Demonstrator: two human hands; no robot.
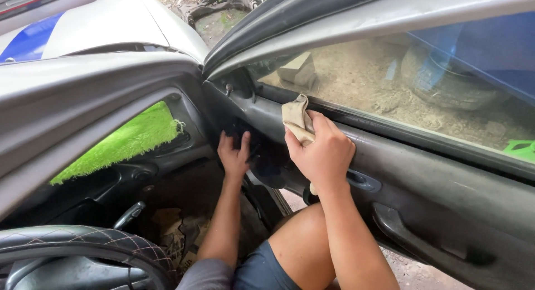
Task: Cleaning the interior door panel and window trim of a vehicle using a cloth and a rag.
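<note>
A grey car door panel (pixel 446 201) is wiped from the driver's seat.

At left, a bright green shaggy mat (pixel 125 140) is laid over the dashboard. The left hand (pixel 234 154) is pressed, fingers spread, against the door's dark front edge, apparently as a brace. The right hand (pixel 323 153) is clenched around a crumpled beige cloth (pixel 297 118), held against the panel top below the window. No labels are seen.

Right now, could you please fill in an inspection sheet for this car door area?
Surface: grey inner door panel, dusty.
Job's things: beige cloth, pressed against the panel below the window.
Clutter: scraps of debris on the footwell floor.
Hands: right hand grips the cloth; left hand flat against the dark front end of the door.
Cables: nothing seen.
Surroundings: green mat on dashboard, steering wheel, tyre outside.
</note>
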